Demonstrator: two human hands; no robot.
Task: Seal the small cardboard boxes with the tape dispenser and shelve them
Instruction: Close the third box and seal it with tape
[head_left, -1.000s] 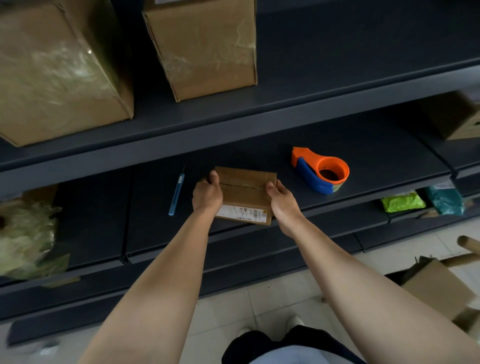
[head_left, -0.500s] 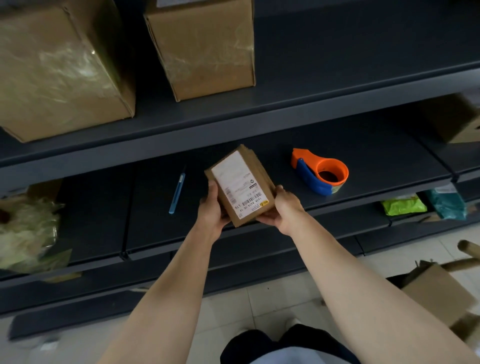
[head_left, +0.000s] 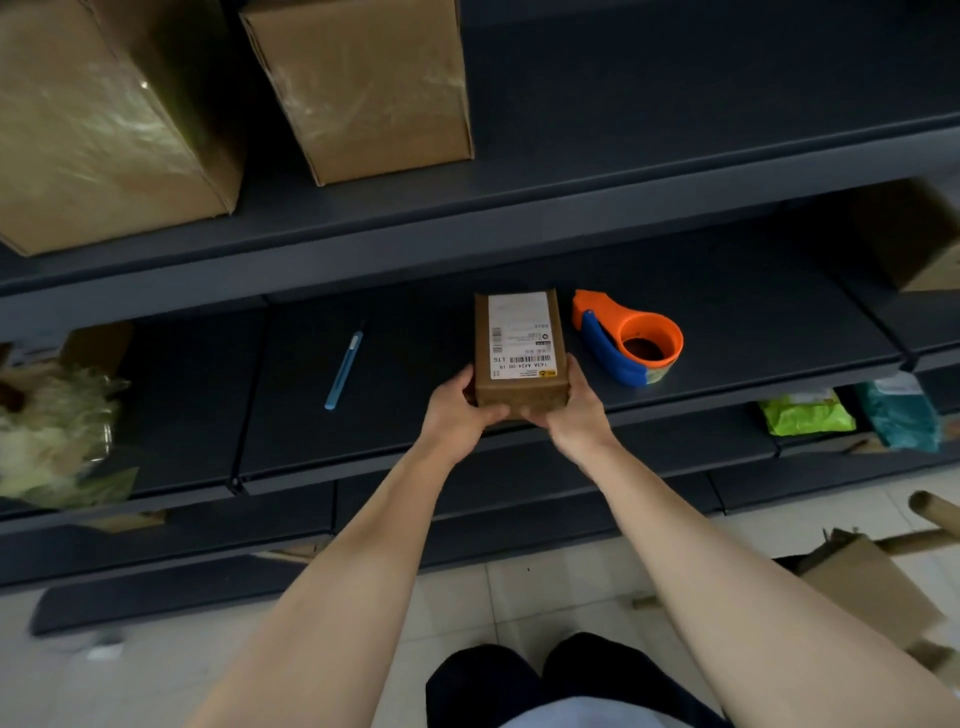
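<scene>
A small brown cardboard box (head_left: 519, 353) with a white shipping label on top sits over the dark middle shelf (head_left: 753, 332), its long side pointing away from me. My left hand (head_left: 457, 410) grips its near left corner and my right hand (head_left: 576, 410) grips its near right corner, fingers curled under the near end. An orange and blue tape dispenser (head_left: 631, 338) lies on the shelf just right of the box, not touched by either hand.
A blue pen-like cutter (head_left: 344, 370) lies on the shelf to the left. Two large cardboard boxes (head_left: 363, 88) stand on the upper shelf. Crumpled plastic wrap (head_left: 57, 431) sits at far left; green and teal packets (head_left: 808, 413) at lower right. An open carton (head_left: 872, 587) is on the floor.
The box was turned over from seam up to label up, then rotated so its long side points away. Both hands shifted from its sides to its near end.
</scene>
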